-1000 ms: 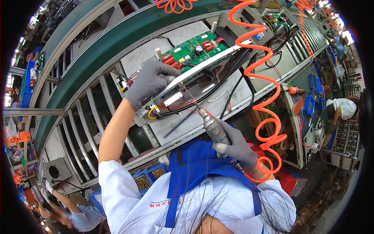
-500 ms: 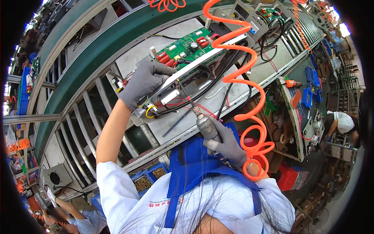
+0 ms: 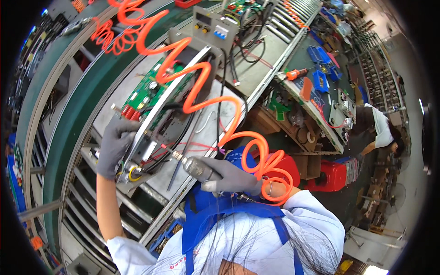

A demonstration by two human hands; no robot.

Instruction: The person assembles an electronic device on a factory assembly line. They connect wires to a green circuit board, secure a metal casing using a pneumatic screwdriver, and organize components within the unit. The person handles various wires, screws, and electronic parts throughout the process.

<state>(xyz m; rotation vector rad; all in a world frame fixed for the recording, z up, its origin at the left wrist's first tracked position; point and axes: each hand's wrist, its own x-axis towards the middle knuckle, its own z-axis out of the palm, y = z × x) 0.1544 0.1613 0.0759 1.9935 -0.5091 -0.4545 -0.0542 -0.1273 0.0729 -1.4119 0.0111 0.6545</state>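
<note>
A half-built electrical unit stands on the board in front of me, with a green circuit board [image 3: 145, 91] and a pale upright metal panel [image 3: 170, 90]. My left hand [image 3: 114, 145], in a grey glove, is closed on the near-left end of that panel, beside a red component [image 3: 130, 112]. In my gloved right hand [image 3: 231, 178] is a grey air screwdriver [image 3: 200, 168]. Its thin bit points at the lower side of the unit; whether it touches a screw is too small to tell. Red wires and a yellow wire loop [image 3: 134, 173] lie around there.
An orange coiled air hose [image 3: 215, 101] hangs across the unit and down to my right wrist. Metal rollers [image 3: 134, 205] run under the board. Beyond are a control box with knobs [image 3: 206, 30], blue bins [image 3: 321, 81], a red stool [image 3: 326, 176] and a co-worker [image 3: 378, 126].
The view has swung, so the unit and both hands appear further left and more steeply tilted. The screwdriver stays in my right hand, and my left still holds the panel.
</note>
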